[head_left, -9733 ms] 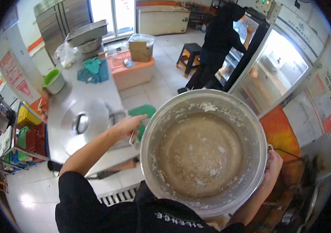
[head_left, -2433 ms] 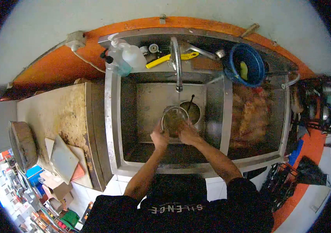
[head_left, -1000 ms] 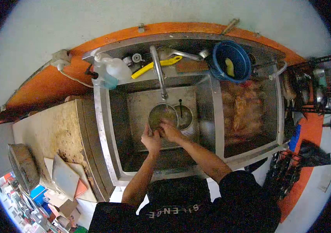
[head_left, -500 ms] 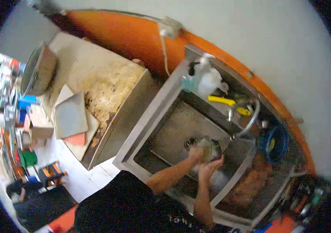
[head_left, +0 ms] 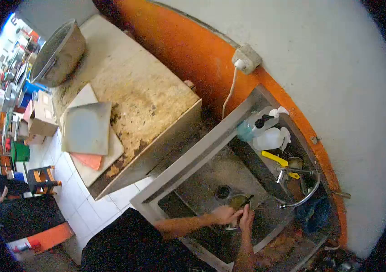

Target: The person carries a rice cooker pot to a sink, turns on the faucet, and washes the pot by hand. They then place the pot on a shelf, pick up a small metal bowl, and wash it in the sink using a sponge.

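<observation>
Steel sink basin (head_left: 202, 181) below orange-banded wall | view has swung left since a moment ago, hands unmoved | left hand (head_left: 224, 214) and right hand (head_left: 246, 218) both closed around small round metal strainer (head_left: 238, 202) beside sink drain (head_left: 222, 192), washing continues under curved faucet (head_left: 302, 196).

Commercial kitchen: steel sink (head_left: 188, 156), big pot (head_left: 59, 54).

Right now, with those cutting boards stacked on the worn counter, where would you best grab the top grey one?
Probably by its overhanging near edge, coming from the floor side. The grey cutting board lies flat on the stack, its corner past the counter edge, so fingers could slip underneath there. Both hands are in the sink.
</observation>
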`<control>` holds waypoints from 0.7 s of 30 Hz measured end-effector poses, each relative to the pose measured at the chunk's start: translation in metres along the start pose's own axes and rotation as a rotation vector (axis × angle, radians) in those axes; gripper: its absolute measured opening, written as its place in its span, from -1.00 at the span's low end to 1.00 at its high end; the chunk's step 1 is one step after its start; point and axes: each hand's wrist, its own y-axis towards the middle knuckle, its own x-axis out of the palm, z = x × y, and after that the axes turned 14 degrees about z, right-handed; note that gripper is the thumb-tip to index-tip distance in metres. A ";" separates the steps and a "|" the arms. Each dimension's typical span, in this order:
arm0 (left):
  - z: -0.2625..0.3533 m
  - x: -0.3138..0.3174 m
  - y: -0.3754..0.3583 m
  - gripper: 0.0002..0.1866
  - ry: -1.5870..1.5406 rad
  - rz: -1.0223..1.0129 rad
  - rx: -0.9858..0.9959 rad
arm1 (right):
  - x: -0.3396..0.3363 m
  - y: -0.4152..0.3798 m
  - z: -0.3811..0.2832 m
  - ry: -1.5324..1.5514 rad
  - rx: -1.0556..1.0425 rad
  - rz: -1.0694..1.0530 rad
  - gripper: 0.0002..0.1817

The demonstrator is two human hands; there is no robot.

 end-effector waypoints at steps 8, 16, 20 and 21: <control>-0.045 0.030 0.044 -0.32 -0.196 0.319 -0.492 | 0.046 -0.019 -0.009 -0.164 -0.382 0.854 -0.55; -0.027 -0.005 0.031 -0.26 -0.392 0.113 -0.385 | 0.069 -0.042 0.112 -0.563 -0.311 0.002 -0.60; -0.013 0.013 0.024 -0.19 -0.364 0.167 -0.411 | 0.076 -0.019 0.097 -0.465 -0.203 -0.068 -0.58; -0.010 0.016 0.024 -0.17 -0.350 0.201 -0.402 | 0.080 -0.010 0.095 -0.425 -0.177 -0.063 -0.58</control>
